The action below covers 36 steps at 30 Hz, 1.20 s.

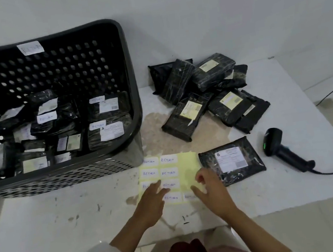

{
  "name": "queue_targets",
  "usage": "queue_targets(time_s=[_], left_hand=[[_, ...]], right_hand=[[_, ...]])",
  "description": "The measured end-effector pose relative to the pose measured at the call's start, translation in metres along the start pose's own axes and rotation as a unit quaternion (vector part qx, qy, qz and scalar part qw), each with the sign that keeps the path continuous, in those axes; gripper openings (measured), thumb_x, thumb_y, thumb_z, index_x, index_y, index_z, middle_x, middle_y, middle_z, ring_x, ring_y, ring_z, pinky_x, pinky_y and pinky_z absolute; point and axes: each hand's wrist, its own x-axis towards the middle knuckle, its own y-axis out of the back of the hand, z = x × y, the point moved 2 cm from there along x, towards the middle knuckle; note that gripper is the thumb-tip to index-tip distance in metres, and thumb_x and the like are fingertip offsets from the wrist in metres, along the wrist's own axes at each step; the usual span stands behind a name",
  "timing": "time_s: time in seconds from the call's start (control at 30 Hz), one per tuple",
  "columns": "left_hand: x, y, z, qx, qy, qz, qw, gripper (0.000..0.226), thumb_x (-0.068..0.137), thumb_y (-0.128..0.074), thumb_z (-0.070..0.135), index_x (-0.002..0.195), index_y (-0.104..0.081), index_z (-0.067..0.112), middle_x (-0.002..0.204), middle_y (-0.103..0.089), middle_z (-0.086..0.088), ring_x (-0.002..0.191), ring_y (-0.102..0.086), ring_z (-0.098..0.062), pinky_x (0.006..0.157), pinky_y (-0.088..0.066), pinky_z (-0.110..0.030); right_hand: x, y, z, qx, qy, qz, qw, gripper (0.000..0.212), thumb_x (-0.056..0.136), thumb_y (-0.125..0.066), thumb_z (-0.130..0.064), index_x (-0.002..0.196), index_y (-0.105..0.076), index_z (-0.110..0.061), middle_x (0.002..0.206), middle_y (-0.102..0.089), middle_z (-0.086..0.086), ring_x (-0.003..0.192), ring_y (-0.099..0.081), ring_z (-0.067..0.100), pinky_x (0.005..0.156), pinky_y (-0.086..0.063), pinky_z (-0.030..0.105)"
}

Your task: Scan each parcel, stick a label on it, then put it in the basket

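Sheet (188, 161) at lower centre is pinned by flat, spread left hand (152, 201); right hand (211, 188) pinches a label corner. Peel slowly, low, for parcel (231, 162).

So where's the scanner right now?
The scanner lies on the table at the right of the head view, just right of the parcel marked B and below the parcel pile. Neither hand touches it.

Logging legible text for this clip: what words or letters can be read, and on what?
"RETURN": stickers on the label sheet.
"RETURN": stickers on parcels in the basket.
"B": the single parcel.
"A": a basket parcel's label.
Fine print on shipping labels: too blurred.
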Motion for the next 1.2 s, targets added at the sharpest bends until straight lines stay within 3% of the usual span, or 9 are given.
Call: queue_targets(time_s=[0.17, 0.3, 0.4, 0.57, 0.63, 0.7, 0.83, 1.1, 1.2], left_hand=[[-0.003, -0.006, -0.015, 0.033, -0.019, -0.034, 0.999, 0.055, 0.100, -0.041, 0.018, 0.150, -0.022, 0.031, 0.161, 0.006, 0.000, 0.148, 0.004, -0.020, 0.119, -0.017, -0.033], [-0.001, -0.005, -0.017, 0.042, -0.022, -0.057, 0.997, 0.059, 0.098, -0.045, 0.022, 0.150, -0.020, 0.033, 0.161, 0.007, 0.002, 0.148, 0.004, -0.021, 0.116, -0.023, -0.035], [-0.002, -0.003, -0.017, 0.077, -0.033, -0.067, 0.994, 0.062, 0.098, -0.046, 0.023, 0.151, -0.015, 0.032, 0.160, 0.008, 0.000, 0.148, 0.004, -0.024, 0.114, -0.029, -0.037], [-0.002, 0.000, -0.018, 0.102, -0.041, -0.086, 0.990, 0.066, 0.098, -0.045, 0.022, 0.152, -0.009, 0.034, 0.160, 0.012, 0.000, 0.148, 0.007, -0.027, 0.110, -0.035, -0.041], [-0.001, 0.001, -0.017, 0.108, -0.040, -0.092, 0.989, 0.066, 0.098, -0.046, 0.022, 0.152, -0.009, 0.034, 0.160, 0.013, 0.000, 0.147, 0.007, -0.026, 0.107, -0.039, -0.042], [0.000, 0.002, -0.016, 0.111, -0.039, -0.096, 0.988, 0.067, 0.098, -0.046, 0.022, 0.152, -0.008, 0.034, 0.160, 0.014, 0.000, 0.147, 0.007, -0.026, 0.104, -0.042, -0.042], [0.001, 0.004, -0.015, 0.118, -0.040, -0.098, 0.987, 0.067, 0.097, -0.047, 0.023, 0.152, -0.008, 0.034, 0.160, 0.014, 0.000, 0.147, 0.006, -0.025, 0.103, -0.042, -0.043], [0.000, 0.004, -0.015, 0.134, -0.040, -0.100, 0.985, 0.068, 0.097, -0.047, 0.023, 0.151, -0.008, 0.034, 0.159, 0.014, 0.001, 0.147, 0.005, -0.025, 0.103, -0.042, -0.042], [0.000, 0.005, -0.014, 0.138, -0.038, -0.103, 0.984, 0.068, 0.097, -0.046, 0.022, 0.151, -0.008, 0.034, 0.159, 0.014, 0.001, 0.148, 0.005, -0.026, 0.103, -0.041, -0.041]], right_hand=[[-0.010, -0.062, 0.000, -0.109, -0.094, -0.038, 0.989, 0.036, 0.082, -0.068, -0.039, 0.098, -0.048, -0.014, 0.102, -0.045, -0.001, 0.091, -0.042, 0.016, 0.071, -0.036, 0.025], [-0.014, -0.069, -0.004, -0.125, -0.097, 0.002, 0.987, 0.027, 0.082, -0.068, -0.025, 0.096, -0.051, -0.010, 0.103, -0.047, 0.005, 0.091, -0.044, 0.023, 0.074, -0.039, 0.031], [-0.016, -0.069, -0.006, -0.161, -0.094, 0.006, 0.982, 0.014, 0.089, -0.055, -0.015, 0.101, -0.054, -0.007, 0.105, -0.048, 0.008, 0.095, -0.044, 0.024, 0.075, -0.039, 0.031], [-0.019, -0.069, -0.009, -0.141, -0.129, 0.031, 0.981, 0.014, 0.093, -0.047, -0.009, 0.099, -0.059, -0.003, 0.105, -0.051, 0.010, 0.098, -0.046, 0.025, 0.079, -0.042, 0.032], [-0.019, -0.067, -0.009, -0.109, -0.151, 0.042, 0.982, 0.011, 0.093, -0.050, -0.009, 0.096, -0.058, -0.003, 0.101, -0.052, 0.009, 0.098, -0.047, 0.024, 0.078, -0.042, 0.032], [-0.022, -0.064, -0.009, -0.038, -0.173, 0.068, 0.982, 0.007, 0.092, -0.053, -0.006, 0.085, -0.055, -0.005, 0.089, -0.053, 0.009, 0.087, -0.049, 0.024, 0.068, -0.039, 0.029], [-0.030, -0.052, 0.000, 0.067, -0.240, 0.097, 0.964, 0.019, 0.092, -0.055, -0.005, 0.077, -0.045, -0.011, 0.068, -0.050, -0.001, 0.066, -0.049, 0.019, 0.054, -0.032, 0.017], [-0.050, -0.020, 0.020, 0.298, -0.315, 0.138, 0.891, 0.011, 0.091, -0.058, -0.001, 0.081, -0.055, 0.000, 0.072, -0.064, 0.011, 0.070, -0.062, 0.023, 0.070, -0.052, 0.031], [-0.050, -0.014, 0.019, 0.358, -0.320, 0.135, 0.867, 0.010, 0.092, -0.055, 0.001, 0.082, -0.055, 0.000, 0.080, -0.063, 0.013, 0.073, -0.063, 0.022, 0.071, -0.054, 0.030]])
